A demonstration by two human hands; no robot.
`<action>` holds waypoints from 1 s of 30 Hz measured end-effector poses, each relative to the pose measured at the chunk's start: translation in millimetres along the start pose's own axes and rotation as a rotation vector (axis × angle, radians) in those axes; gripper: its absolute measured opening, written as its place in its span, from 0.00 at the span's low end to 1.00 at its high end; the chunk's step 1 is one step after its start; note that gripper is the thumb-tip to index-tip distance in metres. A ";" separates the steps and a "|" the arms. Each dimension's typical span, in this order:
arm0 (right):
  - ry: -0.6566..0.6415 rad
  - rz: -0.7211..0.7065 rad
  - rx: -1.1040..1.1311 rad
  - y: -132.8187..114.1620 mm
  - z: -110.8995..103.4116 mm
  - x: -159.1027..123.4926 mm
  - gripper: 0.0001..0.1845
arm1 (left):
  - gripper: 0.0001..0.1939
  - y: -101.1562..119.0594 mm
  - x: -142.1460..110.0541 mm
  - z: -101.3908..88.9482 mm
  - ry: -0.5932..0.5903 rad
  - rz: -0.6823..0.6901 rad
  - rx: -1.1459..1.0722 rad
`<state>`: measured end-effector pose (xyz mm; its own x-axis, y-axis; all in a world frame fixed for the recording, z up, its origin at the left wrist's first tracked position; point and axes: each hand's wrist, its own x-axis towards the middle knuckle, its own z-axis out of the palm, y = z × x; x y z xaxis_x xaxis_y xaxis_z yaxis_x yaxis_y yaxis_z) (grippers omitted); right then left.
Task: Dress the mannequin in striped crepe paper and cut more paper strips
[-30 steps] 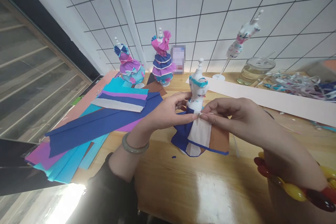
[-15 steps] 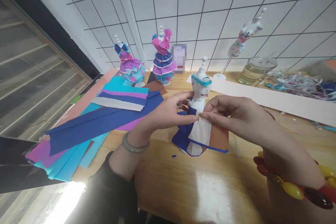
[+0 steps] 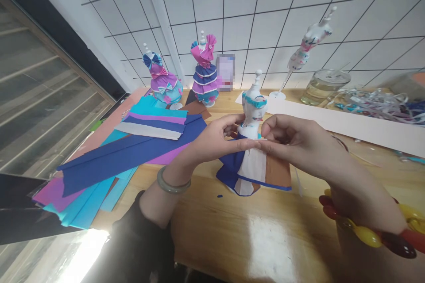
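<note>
A small white mannequin (image 3: pixel 254 117) with a turquoise band round its chest stands on the table in front of me. From its waist hangs a paper skirt (image 3: pixel 254 166) in blue, white and brown, edged in blue. My left hand (image 3: pixel 226 135) wraps round the waist from the left, thumb along the skirt's top and fingers partly hidden behind the mannequin. On the other side my right hand (image 3: pixel 292 139) presses its thumb on the white and brown part of the waist, fingers curled above. The two thumb tips meet at the front.
Crepe paper strips (image 3: pixel 133 150) in blue, turquoise, purple and white lie at left. Behind stand two dressed mannequins (image 3: pixel 205 70) and, leaning right, a bare one (image 3: pixel 308 46). A glass jar (image 3: pixel 325 86), a tangle of ribbons (image 3: pixel 372 104) and a long pale sheet (image 3: pixel 341 126) lie at right.
My right fingers have lifted a little off the waist, while the thumb stays on the skirt. My left thumb has slid right along the skirt's top, meeting the right one.
</note>
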<state>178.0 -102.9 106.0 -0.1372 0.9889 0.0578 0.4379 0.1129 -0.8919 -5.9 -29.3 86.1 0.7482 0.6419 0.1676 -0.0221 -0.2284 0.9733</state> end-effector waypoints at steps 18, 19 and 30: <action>-0.112 0.009 -0.142 1.9 -7.4 -0.4 0.16 | 0.27 -7.6 1.1 -2.0 0.057 0.035 -0.005; -0.126 0.007 -0.151 1.7 -7.9 -0.7 0.16 | 0.27 -7.7 0.7 -2.4 0.047 0.039 0.001; -0.080 -0.070 -0.192 -10.2 -7.4 -4.8 0.17 | 0.28 -8.2 -0.9 -6.2 0.001 0.035 -0.033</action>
<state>180.7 -108.0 118.1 -0.2400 0.9680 0.0738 0.5850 0.2049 -0.7847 -10.5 -23.4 79.0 0.7463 0.6344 0.2014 -0.0696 -0.2265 0.9715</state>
